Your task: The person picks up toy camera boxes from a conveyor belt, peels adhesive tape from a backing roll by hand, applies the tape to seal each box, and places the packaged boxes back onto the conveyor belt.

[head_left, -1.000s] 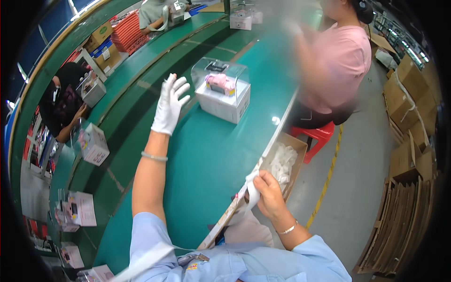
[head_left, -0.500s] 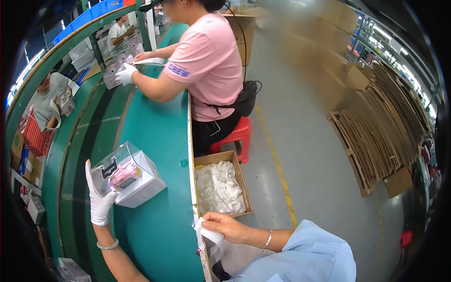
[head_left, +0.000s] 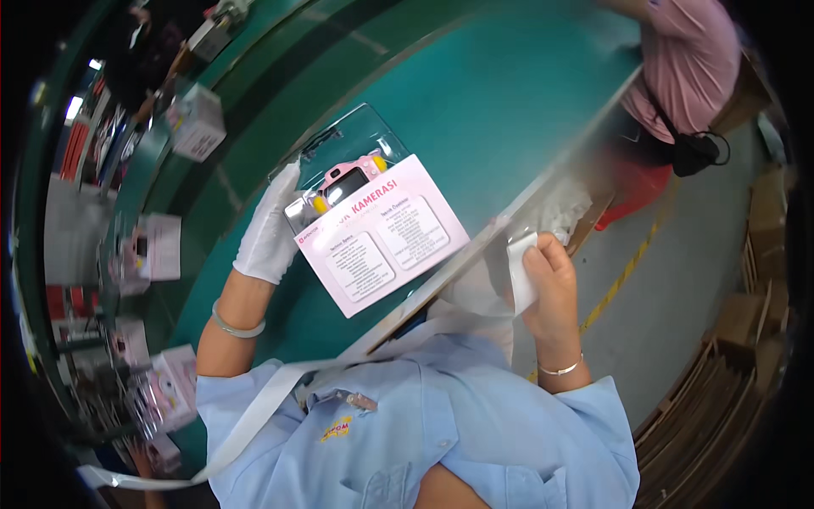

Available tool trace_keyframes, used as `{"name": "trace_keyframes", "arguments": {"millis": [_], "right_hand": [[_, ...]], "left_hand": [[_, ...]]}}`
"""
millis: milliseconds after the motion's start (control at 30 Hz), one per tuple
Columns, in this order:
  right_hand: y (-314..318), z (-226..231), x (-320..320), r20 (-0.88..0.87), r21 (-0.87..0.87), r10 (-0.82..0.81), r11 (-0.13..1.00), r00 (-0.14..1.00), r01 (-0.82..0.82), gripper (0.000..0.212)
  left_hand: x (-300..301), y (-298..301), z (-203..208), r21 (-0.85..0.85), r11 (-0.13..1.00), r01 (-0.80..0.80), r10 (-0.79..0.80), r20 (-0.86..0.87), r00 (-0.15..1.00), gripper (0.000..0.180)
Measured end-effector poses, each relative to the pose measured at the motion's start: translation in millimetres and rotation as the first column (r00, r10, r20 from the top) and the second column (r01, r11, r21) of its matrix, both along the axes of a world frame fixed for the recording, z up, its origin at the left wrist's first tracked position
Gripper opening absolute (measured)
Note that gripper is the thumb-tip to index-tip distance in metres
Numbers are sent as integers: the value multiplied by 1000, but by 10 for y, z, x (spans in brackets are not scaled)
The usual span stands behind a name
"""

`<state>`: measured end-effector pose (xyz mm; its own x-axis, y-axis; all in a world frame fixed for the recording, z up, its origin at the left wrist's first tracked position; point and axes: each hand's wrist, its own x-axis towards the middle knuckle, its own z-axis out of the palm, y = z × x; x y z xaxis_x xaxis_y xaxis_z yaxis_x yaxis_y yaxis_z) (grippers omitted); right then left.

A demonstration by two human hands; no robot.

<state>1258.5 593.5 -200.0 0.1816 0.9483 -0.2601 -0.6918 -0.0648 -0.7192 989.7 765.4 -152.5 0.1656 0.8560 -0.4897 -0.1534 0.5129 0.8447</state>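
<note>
My left hand, in a white glove, grips the left side of a pale pink carton with a clear plastic cover. Its printed face is turned up toward me. Behind the clear plastic sits a pink toy camera with yellow ends. Beyond the table edge, my bare right hand pinches a white strip between thumb and fingers. A long white strip runs across the front of my blue shirt to the lower left; whether the two strips are one piece I cannot tell.
The green table has a pale edge on its right. Several boxed toys stand at the left. A person in pink sits at the upper right. A carton of crumpled white strips stands beside the table.
My view has swung round. The carton has been tipped and turned so its printed face shows. My left hand has shifted to its side; my right hand still holds the strip.
</note>
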Motion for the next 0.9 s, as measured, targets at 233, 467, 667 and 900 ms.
{"name": "trace_keyframes", "arguments": {"millis": [233, 467, 667, 900], "right_hand": [[-209, 233, -471, 92, 3, 200, 979, 975, -202, 14], [-255, 276, -668, 174, 2, 273, 961, 946, -277, 16], [-188, 315, -621, 189, -22, 327, 944, 926, -328, 19], [-120, 342, -609, 199, -66, 383, 924, 902, -378, 18]], "left_hand": [[-757, -595, -231, -6, 983, -184, 182, -110, 977, 51], [-529, -1011, 184, 602, 245, 760, 441, -767, 466, 57], [-102, -1373, 196, 286, 127, 950, 164, -950, 264, 71], [-22, -1341, 137, 398, 113, 910, 172, -910, 376, 69]]}}
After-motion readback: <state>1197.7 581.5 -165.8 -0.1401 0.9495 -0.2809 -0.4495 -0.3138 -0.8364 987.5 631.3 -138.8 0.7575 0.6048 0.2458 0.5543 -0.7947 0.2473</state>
